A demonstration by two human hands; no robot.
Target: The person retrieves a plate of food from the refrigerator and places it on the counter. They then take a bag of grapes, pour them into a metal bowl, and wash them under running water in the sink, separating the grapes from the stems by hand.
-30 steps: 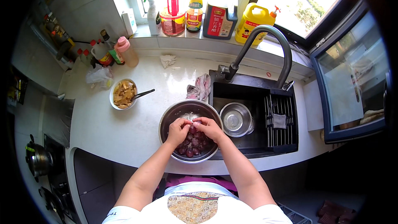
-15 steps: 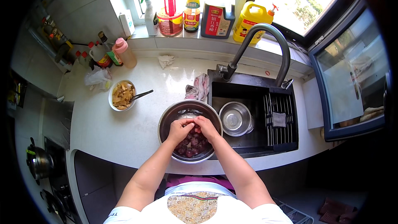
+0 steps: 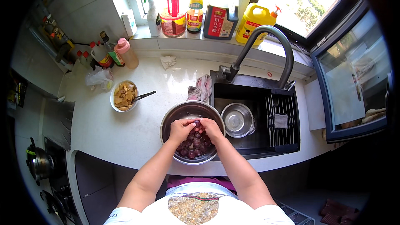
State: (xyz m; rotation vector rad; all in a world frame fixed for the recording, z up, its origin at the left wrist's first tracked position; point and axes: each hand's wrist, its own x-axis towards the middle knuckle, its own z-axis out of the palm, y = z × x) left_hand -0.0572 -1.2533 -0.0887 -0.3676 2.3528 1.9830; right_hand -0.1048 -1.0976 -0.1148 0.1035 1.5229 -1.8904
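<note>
A wide steel bowl point(image 3: 170, 118) sits at the counter's front edge, left of the sink, with dark red-purple grapes point(image 3: 193, 146) heaped in its near part. Above them, over the bowl's middle, both my hands meet at the fingertips. My left hand point(image 3: 181, 129) is closed, its thumb and fingers pinching a dark grape point(image 3: 197, 123). From the other side my right hand point(image 3: 211, 128) has its fingers curled on the same grape. Some reddish grapes show just under the right fingers. The palms are turned away, so anything deeper in the hands is hidden.
The black sink point(image 3: 258, 146) on the right contains a smaller steel pot point(image 3: 237, 119) and a drying rack point(image 3: 284, 118), under a curved faucet point(image 3: 287, 54). A crumpled cloth point(image 3: 203, 87) lies behind the bowl. Further left stands a food bowl point(image 3: 124, 96) with a spoon. Bottles line the sill.
My fingertips have shifted slightly apart, and the pinched grape shows more plainly between them. Both hands stay over the bowl. The whole view has moved a little.
</note>
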